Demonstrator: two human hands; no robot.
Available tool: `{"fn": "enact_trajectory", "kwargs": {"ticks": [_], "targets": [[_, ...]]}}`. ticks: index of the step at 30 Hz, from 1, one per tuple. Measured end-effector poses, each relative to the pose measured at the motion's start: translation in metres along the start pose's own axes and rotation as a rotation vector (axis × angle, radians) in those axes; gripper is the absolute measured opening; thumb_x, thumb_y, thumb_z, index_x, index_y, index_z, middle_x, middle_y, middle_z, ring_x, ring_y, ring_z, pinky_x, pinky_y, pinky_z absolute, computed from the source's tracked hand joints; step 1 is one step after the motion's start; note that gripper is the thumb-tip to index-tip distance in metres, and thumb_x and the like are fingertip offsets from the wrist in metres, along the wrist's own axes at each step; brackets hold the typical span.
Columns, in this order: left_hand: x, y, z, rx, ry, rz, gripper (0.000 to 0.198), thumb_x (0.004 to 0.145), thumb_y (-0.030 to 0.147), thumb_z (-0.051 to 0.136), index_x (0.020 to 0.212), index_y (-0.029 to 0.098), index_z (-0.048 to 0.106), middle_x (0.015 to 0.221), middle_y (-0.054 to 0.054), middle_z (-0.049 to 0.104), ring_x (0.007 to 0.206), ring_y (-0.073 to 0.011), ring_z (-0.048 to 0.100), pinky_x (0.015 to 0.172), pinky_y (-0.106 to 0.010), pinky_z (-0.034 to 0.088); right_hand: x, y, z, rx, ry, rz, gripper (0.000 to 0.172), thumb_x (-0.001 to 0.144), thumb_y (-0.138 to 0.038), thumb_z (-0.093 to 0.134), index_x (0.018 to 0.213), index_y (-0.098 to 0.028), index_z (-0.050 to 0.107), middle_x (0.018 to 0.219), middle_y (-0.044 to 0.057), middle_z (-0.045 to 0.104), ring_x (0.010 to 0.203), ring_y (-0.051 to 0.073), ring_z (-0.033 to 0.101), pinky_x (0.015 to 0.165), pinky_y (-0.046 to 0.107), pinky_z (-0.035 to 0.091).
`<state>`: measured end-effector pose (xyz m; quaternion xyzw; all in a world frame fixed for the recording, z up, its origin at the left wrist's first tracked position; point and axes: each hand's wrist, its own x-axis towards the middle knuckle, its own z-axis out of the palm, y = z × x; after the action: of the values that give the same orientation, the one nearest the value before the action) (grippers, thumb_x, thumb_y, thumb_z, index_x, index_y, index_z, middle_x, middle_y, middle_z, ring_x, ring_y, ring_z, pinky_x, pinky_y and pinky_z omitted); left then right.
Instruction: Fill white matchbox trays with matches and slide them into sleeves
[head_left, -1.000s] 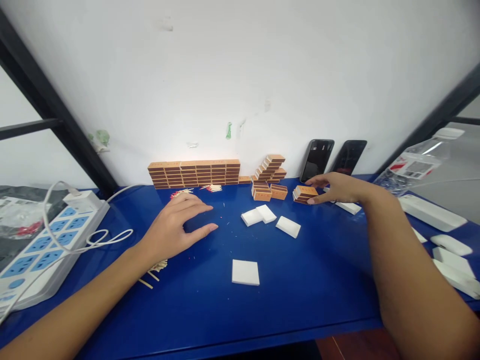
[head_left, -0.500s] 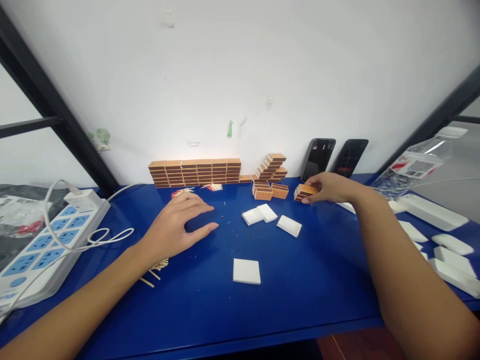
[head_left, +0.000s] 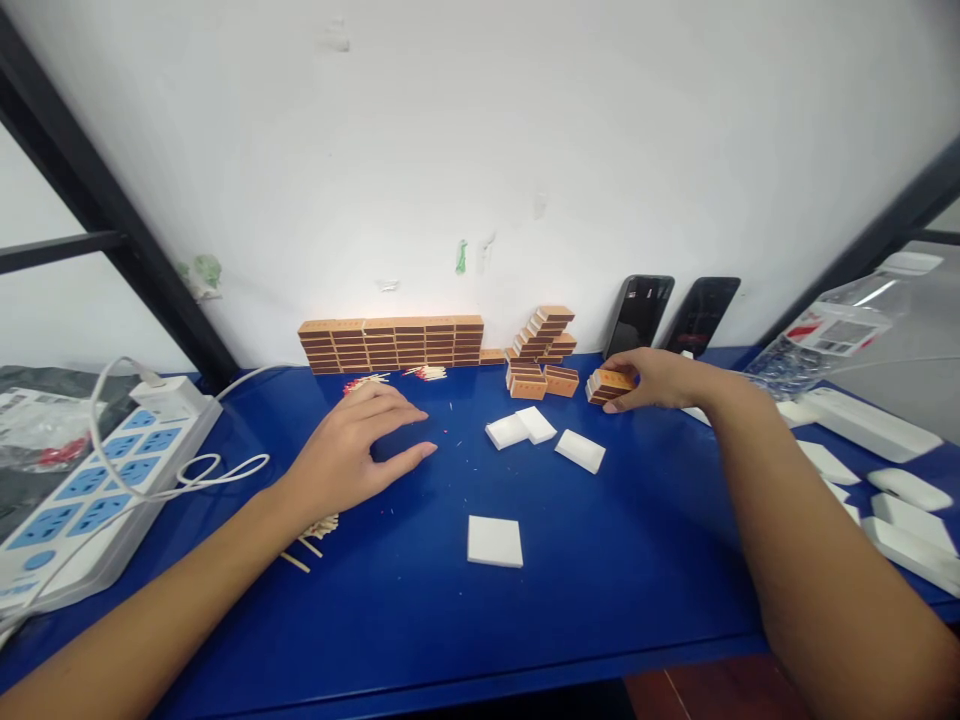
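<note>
My right hand [head_left: 660, 378] reaches to the back of the blue table [head_left: 600, 590] and is closed on a small stack of orange matchboxes [head_left: 606, 385], thumb in front and fingers behind. My left hand [head_left: 352, 448] rests on the table with fingers spread, holding nothing. Loose matches [head_left: 311, 535] lie under its wrist. More matches [head_left: 424, 374] lie beyond its fingertips. A low wall of stacked matchboxes [head_left: 390, 343] runs along the back wall. A stepped pile of matchboxes [head_left: 540, 350] stands just left of my right hand.
Several white inner trays [head_left: 544, 435] lie mid-table, one [head_left: 494, 541] nearer me. A blue-and-white power strip [head_left: 90, 480] with cable sits at left. Two dark phones [head_left: 637, 312] lean on the wall. More white pieces [head_left: 870, 425] and a plastic bag [head_left: 825, 340] lie at right.
My right hand drew closer around the small matchbox stack, nudged it slightly left and took hold of it. My left hand stayed still.
</note>
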<state>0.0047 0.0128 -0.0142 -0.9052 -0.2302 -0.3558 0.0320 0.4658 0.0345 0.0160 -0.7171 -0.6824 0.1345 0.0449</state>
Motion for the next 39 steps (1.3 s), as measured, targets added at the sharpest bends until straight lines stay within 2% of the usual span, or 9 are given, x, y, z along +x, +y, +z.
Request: {"fn": "enact_trajectory", "kwargs": {"ticks": [3, 6, 12, 16, 22, 25, 28, 31, 39], "targets": [[-0.001, 0.0, 0.0, 0.018, -0.004, -0.02, 0.027, 0.099, 0.035, 0.077, 0.12, 0.018, 0.077, 0.109, -0.008, 0.079, 0.111, -0.025, 0.068, 0.103, -0.047, 0.06, -0.013, -0.008, -0.009, 0.011, 0.15, -0.055, 0.068, 0.072, -0.055, 0.083, 0.131, -0.02, 0.073, 0.132, 0.015, 0.075, 0.118, 0.038, 0.071, 0.1, 0.046, 0.058], [-0.001, -0.001, 0.0, 0.039, -0.011, -0.036, 0.026, 0.101, 0.034, 0.075, 0.121, 0.018, 0.077, 0.109, -0.008, 0.08, 0.111, -0.0254, 0.068, 0.102, -0.047, 0.059, -0.031, -0.042, -0.011, 0.021, 0.268, -0.24, 0.06, 0.081, -0.054, 0.076, 0.132, -0.023, 0.073, 0.135, 0.014, 0.073, 0.126, 0.037, 0.067, 0.106, 0.047, 0.055], [-0.001, -0.007, -0.004, 0.135, -0.05, -0.077, 0.029, 0.103, 0.036, 0.07, 0.123, 0.015, 0.076, 0.112, -0.01, 0.08, 0.115, -0.0289, 0.066, 0.104, -0.051, 0.059, -0.04, -0.121, 0.028, -0.036, -0.019, -0.537, 0.046, 0.081, -0.038, 0.084, 0.124, -0.024, 0.078, 0.13, 0.013, 0.072, 0.127, 0.037, 0.063, 0.104, 0.048, 0.054], [-0.003, -0.01, -0.004, 0.146, -0.117, -0.102, 0.034, 0.103, 0.041, 0.07, 0.122, 0.015, 0.077, 0.112, -0.011, 0.079, 0.115, -0.0297, 0.067, 0.104, -0.052, 0.058, -0.037, -0.138, 0.046, -0.069, -0.009, -0.539, 0.029, 0.089, -0.031, 0.078, 0.114, -0.017, 0.08, 0.122, 0.017, 0.069, 0.121, 0.036, 0.061, 0.104, 0.05, 0.051], [-0.005, -0.003, -0.002, 0.05, -0.199, -0.101, 0.047, 0.095, 0.056, 0.077, 0.121, 0.017, 0.079, 0.112, -0.011, 0.077, 0.115, -0.0303, 0.066, 0.107, -0.051, 0.056, -0.046, -0.163, 0.05, 0.076, -0.103, -0.709, 0.039, 0.088, -0.045, 0.084, 0.12, -0.022, 0.079, 0.123, 0.012, 0.069, 0.116, 0.031, 0.061, 0.1, 0.044, 0.051], [-0.006, 0.003, 0.002, -0.008, -0.251, -0.119, 0.057, 0.087, 0.065, 0.083, 0.12, 0.018, 0.08, 0.115, -0.011, 0.077, 0.119, -0.0321, 0.065, 0.106, -0.051, 0.056, -0.029, -0.177, 0.047, 0.146, -0.17, -0.733, 0.042, 0.091, -0.051, 0.081, 0.122, -0.023, 0.078, 0.119, 0.009, 0.073, 0.108, 0.027, 0.066, 0.092, 0.038, 0.052], [-0.009, 0.008, 0.01, -0.03, -0.264, -0.132, 0.062, 0.086, 0.07, 0.081, 0.119, 0.017, 0.08, 0.115, -0.011, 0.077, 0.121, -0.0324, 0.064, 0.107, -0.052, 0.055, 0.009, -0.19, 0.046, 0.094, -0.047, -0.609, 0.026, 0.1, -0.038, 0.073, 0.116, -0.019, 0.078, 0.101, 0.008, 0.077, 0.087, 0.022, 0.068, 0.076, 0.033, 0.049], [-0.012, 0.011, 0.018, -0.028, -0.278, -0.147, 0.053, 0.09, 0.064, 0.08, 0.114, 0.017, 0.08, 0.115, -0.01, 0.077, 0.121, -0.0322, 0.064, 0.107, -0.053, 0.054, 0.05, -0.204, 0.053, -0.063, 0.112, -0.571, 0.02, 0.098, -0.021, 0.071, 0.117, -0.017, 0.076, 0.106, 0.009, 0.078, 0.097, 0.023, 0.07, 0.079, 0.031, 0.046], [-0.01, 0.017, 0.016, -0.018, -0.237, -0.118, 0.022, 0.094, 0.039, 0.077, 0.094, 0.018, 0.077, 0.109, -0.009, 0.076, 0.116, -0.0321, 0.065, 0.102, -0.053, 0.053, 0.082, -0.224, 0.066, -0.144, 0.068, -0.523, 0.01, 0.1, -0.022, 0.069, 0.105, -0.016, 0.076, 0.108, 0.012, 0.08, 0.099, 0.024, 0.072, 0.075, 0.029, 0.043]]}}
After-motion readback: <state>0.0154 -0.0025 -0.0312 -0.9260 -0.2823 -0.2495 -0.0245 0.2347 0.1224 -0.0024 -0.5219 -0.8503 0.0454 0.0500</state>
